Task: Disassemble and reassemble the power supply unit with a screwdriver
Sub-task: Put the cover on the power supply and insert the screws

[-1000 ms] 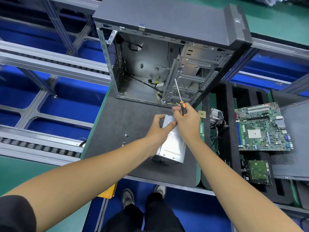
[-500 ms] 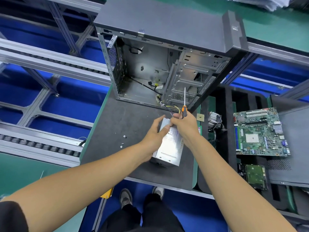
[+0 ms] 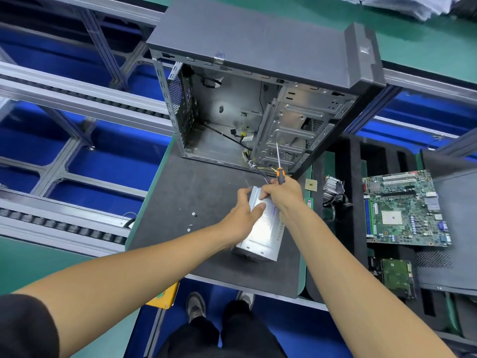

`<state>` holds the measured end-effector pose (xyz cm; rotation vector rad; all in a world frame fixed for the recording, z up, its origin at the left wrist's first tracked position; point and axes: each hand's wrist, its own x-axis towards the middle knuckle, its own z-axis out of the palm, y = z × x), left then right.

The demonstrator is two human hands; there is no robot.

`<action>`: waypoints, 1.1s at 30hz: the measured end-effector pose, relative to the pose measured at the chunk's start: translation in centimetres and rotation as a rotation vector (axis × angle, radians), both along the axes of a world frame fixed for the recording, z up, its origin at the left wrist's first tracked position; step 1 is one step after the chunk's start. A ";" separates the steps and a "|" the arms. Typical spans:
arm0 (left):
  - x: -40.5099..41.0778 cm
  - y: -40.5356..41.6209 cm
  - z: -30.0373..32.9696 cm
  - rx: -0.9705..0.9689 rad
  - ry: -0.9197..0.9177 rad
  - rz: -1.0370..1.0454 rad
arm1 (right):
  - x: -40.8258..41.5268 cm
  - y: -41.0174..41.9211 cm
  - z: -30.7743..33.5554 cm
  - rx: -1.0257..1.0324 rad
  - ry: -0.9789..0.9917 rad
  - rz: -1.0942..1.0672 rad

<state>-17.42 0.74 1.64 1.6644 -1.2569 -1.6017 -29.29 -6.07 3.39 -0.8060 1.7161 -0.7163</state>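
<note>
The power supply unit (image 3: 260,229) lies on the dark mat (image 3: 206,182), near the open computer case (image 3: 258,99), its cables (image 3: 260,171) trailing into it. The left hand (image 3: 242,215) grasps its left edge, likely to steady it. The right hand (image 3: 282,193) clasps the screwdriver (image 3: 280,166), shaft pointing away, while touching the unit's far end. Loose screws (image 3: 192,220) lie left. The hands hide that far end.
</note>
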 end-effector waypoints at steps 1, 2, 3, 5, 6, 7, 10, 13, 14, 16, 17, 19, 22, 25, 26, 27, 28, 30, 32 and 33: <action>0.1 0.0 0.1 0.001 -0.013 -0.017 | 0.2 0.1 0.1 -0.017 0.009 0.005; 0.2 0.0 0.3 0.008 -0.007 -0.033 | 0.3 0.2 0.2 -0.033 0.022 0.020; 0.2 0.1 0.4 0.023 0.025 -0.033 | 0.3 0.3 0.3 -0.041 0.031 0.040; 0.4 0.2 0.6 0.036 0.093 -0.020 | 0.0 0.7 0.2 -0.053 -0.009 0.039; 0.5 0.2 0.7 0.029 0.104 -0.013 | -0.3 0.9 0.2 -0.064 -0.046 0.031; 0.6 0.3 0.7 0.026 0.099 0.001 | -0.7 1.2 0.1 -0.077 -0.074 0.034; -0.3 0.9 1.2 0.077 -0.194 0.038 | -1.9 1.6 -0.1 -0.086 -0.106 0.036; -3.4 2.6 2.0 0.028 -0.626 -0.052 | -2.2 1.5 0.0 -0.047 -0.166 0.037; -4.3 2.9 2.2 -0.002 -0.674 -0.047 | -2.2 1.4 0.2 -0.035 -0.177 0.066; -5.1 3.0 2.5 -0.062 -0.782 -0.034 | -2.2 1.4 0.7 -0.032 -0.182 0.126; -4.9 2.8 2.6 -0.090 -0.819 -0.042 | -2.5 1.5 0.9 -0.048 -0.164 0.161; -3.6 2.1 2.6 -0.138 -0.820 -0.118 | -2.9 2.0 1.4 -0.140 -0.104 0.233; -0.1 -0.2 3.0 -0.309 -0.816 -0.398 | -4.0 2.8 1.2 -0.288 -0.123 0.365; 3.5 -3.2 4.1 -0.470 -0.889 -0.672 | -5.6 3.1 0.4 -0.333 -0.122 0.575; 4.2 -4.1 4.3 -0.486 -0.909 -0.736 | -5.8 3.1 -0.1 -0.326 -0.116 0.618; 4.6 -4.8 4.2 -0.498 -0.921 -0.775 | -5.9 3.3 -0.5 -0.324 -0.104 0.649; 4.8 -5.2 3.9 -0.521 -0.934 -0.785 | -5.7 3.7 -0.9 -0.336 -0.085 0.665; 4.5 -5.4 3.1 -0.569 -0.951 -0.739 | -5.0 4.0 -1.3 -0.366 -0.034 0.640; 4.0 -4.9 2.1 -0.615 -0.961 -0.645 | -4.6 3.8 -1.2 -0.399 -0.006 0.586; 3.9 -4.7 1.6 -0.655 -0.973 -0.608 | -4.5 3.6 -1.1 -0.411 0.007 0.575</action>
